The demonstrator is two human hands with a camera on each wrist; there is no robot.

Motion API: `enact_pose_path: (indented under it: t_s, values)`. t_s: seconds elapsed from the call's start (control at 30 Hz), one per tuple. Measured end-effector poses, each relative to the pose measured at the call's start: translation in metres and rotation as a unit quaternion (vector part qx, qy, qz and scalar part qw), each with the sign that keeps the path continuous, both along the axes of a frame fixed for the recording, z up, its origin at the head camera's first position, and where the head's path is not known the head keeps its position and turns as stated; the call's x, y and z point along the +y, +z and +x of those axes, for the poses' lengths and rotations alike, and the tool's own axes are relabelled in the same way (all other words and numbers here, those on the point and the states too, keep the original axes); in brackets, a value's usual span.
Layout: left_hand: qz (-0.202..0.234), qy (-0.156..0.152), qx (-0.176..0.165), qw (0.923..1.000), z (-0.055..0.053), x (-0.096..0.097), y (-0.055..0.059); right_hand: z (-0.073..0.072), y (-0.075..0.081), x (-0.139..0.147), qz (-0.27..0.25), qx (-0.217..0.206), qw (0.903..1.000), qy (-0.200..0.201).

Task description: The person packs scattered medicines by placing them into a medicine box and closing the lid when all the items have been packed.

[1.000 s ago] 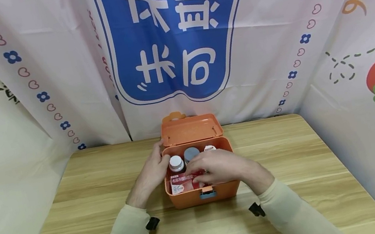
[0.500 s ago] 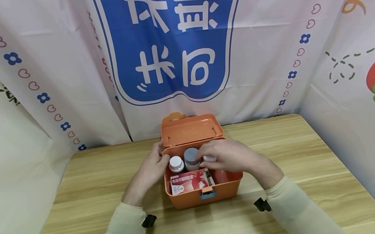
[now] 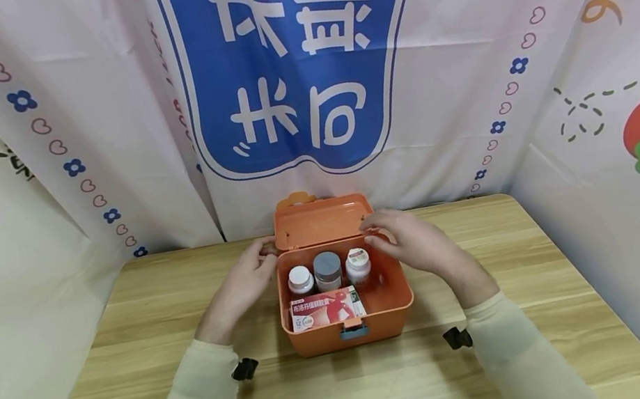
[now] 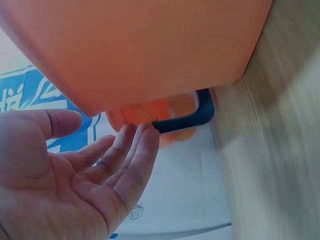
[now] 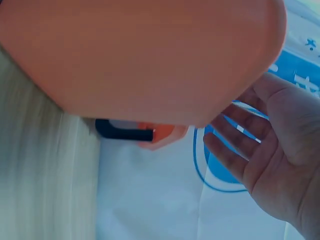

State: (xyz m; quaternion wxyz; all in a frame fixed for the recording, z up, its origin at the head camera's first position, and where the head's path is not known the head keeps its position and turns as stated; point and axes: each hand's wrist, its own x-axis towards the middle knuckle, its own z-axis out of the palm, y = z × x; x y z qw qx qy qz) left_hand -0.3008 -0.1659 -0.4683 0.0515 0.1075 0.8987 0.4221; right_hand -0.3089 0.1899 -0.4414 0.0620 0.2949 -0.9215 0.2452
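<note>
An orange storage box stands on the table with its lid folded back. Inside, along the back, are a white-capped bottle, a grey-lidded jar and a white bottle. In front of them lies a red-and-white medicine box. My left hand is at the box's back left corner, fingers loosely bent; in the left wrist view its fingertips overlap the end of a dark handle. My right hand is at the back right corner, fingertips by the lid's hinge, holding nothing.
The wooden table extends around the box on both sides and in front. A blue-and-white printed curtain hangs close behind the lid. A blue latch is on the box's front.
My right hand has left the inside of the box and moved back and right to the lid's corner, uncovering the medicine box and the right-hand bottle. My left hand has shifted slightly left.
</note>
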Motion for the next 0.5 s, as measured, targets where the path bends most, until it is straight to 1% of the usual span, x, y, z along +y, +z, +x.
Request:
enact_pose_path:
  t_s: [0.17, 0.33, 0.43, 0.5]
  values:
    - [-0.004, 0.006, 0.004, 1.0, -0.005, -0.005, 0.0, -0.01, -0.007, 0.011, -0.043, -0.032, 0.9973, -0.051]
    - [-0.004, 0.009, 0.006, 0.9999, -0.013, -0.01, -0.006, -0.021, -0.019, 0.02, -0.078, -0.069, 0.9908, -0.086]
    - [0.009, 0.008, 0.0, 0.9999, -0.017, -0.012, -0.009, -0.027, -0.025, 0.024, -0.097, -0.089, 0.9863, -0.1]
    - [0.025, 0.008, -0.011, 0.9996, -0.02, -0.013, -0.011, -0.03, -0.03, 0.027, -0.103, -0.097, 0.984, -0.108]
